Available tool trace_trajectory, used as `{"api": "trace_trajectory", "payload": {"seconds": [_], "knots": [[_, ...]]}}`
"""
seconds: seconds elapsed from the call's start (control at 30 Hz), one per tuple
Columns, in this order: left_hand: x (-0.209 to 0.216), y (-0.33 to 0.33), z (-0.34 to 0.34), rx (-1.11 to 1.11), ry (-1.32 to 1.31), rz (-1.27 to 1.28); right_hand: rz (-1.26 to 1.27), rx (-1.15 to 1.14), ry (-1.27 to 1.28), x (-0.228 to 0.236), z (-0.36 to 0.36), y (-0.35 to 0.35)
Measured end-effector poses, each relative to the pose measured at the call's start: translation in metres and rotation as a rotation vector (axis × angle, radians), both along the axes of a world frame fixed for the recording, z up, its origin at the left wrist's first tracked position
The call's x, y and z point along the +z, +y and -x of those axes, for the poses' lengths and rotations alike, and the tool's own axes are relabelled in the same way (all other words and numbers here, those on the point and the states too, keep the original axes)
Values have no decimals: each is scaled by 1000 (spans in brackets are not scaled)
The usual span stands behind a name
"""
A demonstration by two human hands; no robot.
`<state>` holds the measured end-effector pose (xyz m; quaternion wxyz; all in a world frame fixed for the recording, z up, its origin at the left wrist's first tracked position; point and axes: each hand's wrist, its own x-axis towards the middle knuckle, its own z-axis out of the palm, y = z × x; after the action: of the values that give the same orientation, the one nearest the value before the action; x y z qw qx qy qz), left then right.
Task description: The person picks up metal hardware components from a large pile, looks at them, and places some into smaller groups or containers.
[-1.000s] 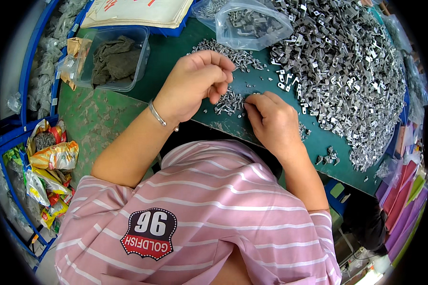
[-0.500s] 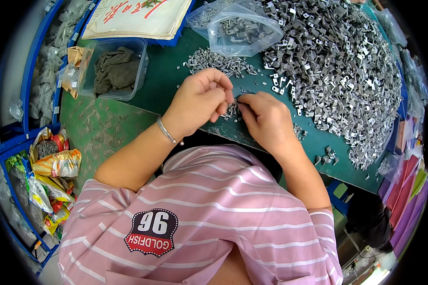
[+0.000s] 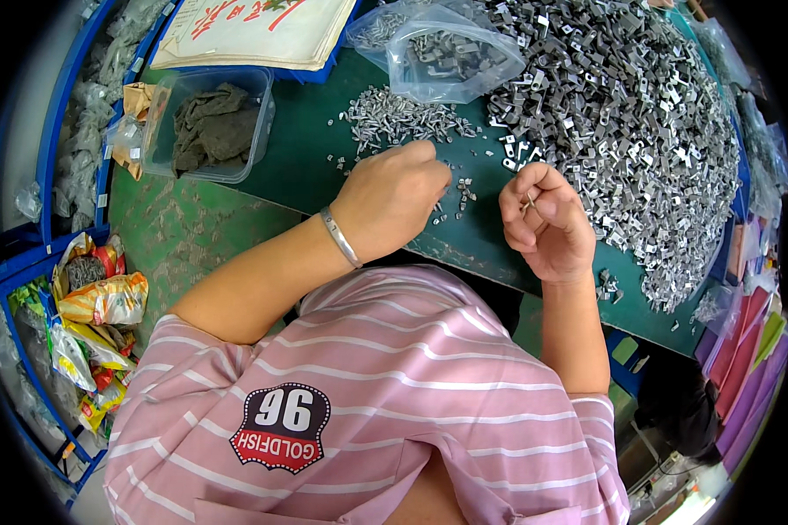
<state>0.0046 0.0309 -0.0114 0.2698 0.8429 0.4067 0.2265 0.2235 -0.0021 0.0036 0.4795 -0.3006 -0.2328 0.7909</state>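
Note:
My left hand, with a silver bracelet at the wrist, rests curled on the green table beside a small heap of grey screws; what its fingers hold is hidden. My right hand is raised a little, fingers pinched on a small metal part. A big pile of small grey metal clips spreads to the right of both hands. A few loose screws lie between the hands.
A clear plastic bag with metal parts lies at the back. A clear tub holding dark cloth stands at the left, a printed sheet behind it. Snack packets sit in blue shelving at the lower left.
Both hands were together over the loose screws. They have drawn apart: the right hand moved right and lifted with a small part, the left stayed near the screw heap.

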Motion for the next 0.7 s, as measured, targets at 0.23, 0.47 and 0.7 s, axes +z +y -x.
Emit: {"api": "trace_trajectory", "payload": {"seconds": [0.23,0.47,0.7], "knots": [[-5,4,1,40,-91,-30,-226,16,-910,-3,19,-5],[15,13,14,253,-593,885,-781,70,-1458,-7,49,-7],[15,7,29,264,-940,1138,-570,79,-1290,-9,40,-9]]}}
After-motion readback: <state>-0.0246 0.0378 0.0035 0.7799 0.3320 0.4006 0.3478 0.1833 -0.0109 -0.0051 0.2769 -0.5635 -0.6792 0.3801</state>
